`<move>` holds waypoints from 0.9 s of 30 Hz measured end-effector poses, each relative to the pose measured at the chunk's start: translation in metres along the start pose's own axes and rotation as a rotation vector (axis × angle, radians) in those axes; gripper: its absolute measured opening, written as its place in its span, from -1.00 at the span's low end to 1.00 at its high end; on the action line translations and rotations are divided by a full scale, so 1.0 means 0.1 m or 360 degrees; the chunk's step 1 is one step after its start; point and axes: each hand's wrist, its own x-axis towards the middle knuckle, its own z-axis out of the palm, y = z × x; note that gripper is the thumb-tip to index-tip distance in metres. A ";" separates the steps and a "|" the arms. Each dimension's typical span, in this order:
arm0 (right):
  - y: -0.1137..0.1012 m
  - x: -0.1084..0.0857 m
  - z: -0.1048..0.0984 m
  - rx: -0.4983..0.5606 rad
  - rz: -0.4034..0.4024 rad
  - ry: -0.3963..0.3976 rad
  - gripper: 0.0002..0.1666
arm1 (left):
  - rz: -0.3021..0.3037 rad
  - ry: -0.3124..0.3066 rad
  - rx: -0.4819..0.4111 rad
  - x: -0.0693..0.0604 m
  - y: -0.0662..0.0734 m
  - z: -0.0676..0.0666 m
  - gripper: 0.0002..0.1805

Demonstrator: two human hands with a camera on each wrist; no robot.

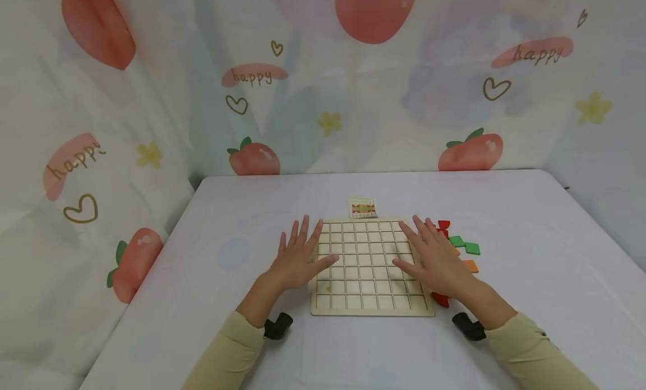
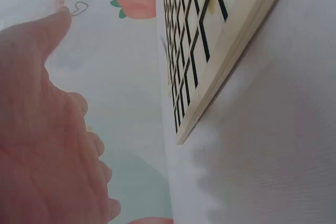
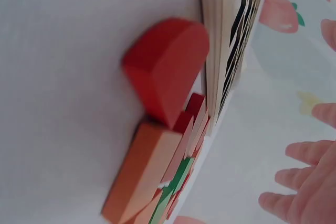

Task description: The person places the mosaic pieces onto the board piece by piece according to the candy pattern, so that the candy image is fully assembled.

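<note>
Wooden grid board [image 1: 365, 269] lies flat on the white tabletop [image 1: 282, 199], between the person's two hands and just in front of a small pattern card [image 1: 363, 208] printed with a coloured design. Left hand [image 1: 296, 261] hovers over the board's left edge, its grip apart, fingers spread and thumb stretched inward; the left wrist view shows it raised above the board. Right hand [image 1: 438, 261] hovers over the right edge, its grip apart too, fingers fanned. Beneath and beside it, along the board's right side, lie loose pieces: a red rounded piece [image 3: 173, 66] near the board's edge, green tiles [image 1: 471, 248], an orange tile [image 1: 470, 266] and more red pieces [image 1: 443, 224], some partly hidden by the hand. Behind the tabletop hangs a fruit-printed curtain [image 1: 303, 132].
</note>
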 end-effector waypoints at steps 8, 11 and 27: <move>0.08 -0.07 -0.09 0.0062 0.0073 -0.0066 -0.03 | 0.0069 -0.0140 -0.0206 -0.09 -0.03 0.04 0.00; 0.10 -0.09 -0.10 0.0082 0.0053 -0.0062 -0.04 | 0.0081 -0.0132 -0.0241 -0.11 -0.05 0.08 0.02; 0.41 -0.18 -0.18 0.0238 0.0122 0.0004 -0.04 | 0.0123 -0.0364 -0.0582 -0.30 -0.16 0.22 0.31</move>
